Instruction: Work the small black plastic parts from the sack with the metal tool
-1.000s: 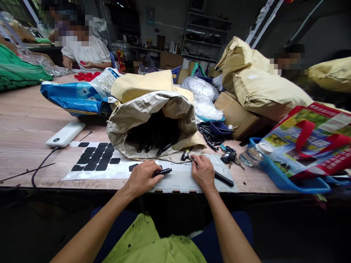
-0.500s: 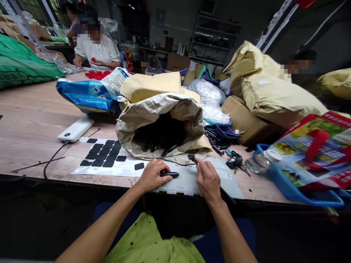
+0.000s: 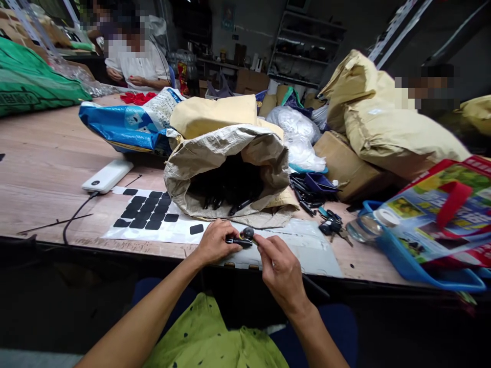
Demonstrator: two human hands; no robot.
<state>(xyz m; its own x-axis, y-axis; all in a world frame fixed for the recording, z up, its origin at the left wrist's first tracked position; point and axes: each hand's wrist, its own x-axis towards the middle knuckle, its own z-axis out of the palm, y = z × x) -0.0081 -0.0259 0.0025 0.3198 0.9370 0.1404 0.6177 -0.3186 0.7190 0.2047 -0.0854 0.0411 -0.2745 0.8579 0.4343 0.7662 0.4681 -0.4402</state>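
Note:
My left hand [image 3: 218,242] is closed on a slim black pen-like piece [image 3: 242,242], held low over a grey board [image 3: 303,245] at the table's front edge. From the right, my right hand [image 3: 282,268] pinches a thin tool with a round dark head [image 3: 247,233]; its exact kind cannot be made out. That head sits at the black piece, close to my left fingertips. Just behind both hands lies an open woven sack [image 3: 226,134] with more black pieces inside. Left of my left hand is a white sheet with black rounded patches [image 3: 148,209].
A white power bank [image 3: 108,176] with a cable lies left. Rightward are loose black pieces [image 3: 303,197], keys [image 3: 330,223], a water bottle [image 3: 370,225] and a blue basket [image 3: 433,278]. Full sacks [image 3: 399,130] are piled behind. A person in white [image 3: 148,66] sits across the table.
My right hand has moved left, bringing the tool's round head to the black piece. My left hand keeps its hold in nearly the same spot.

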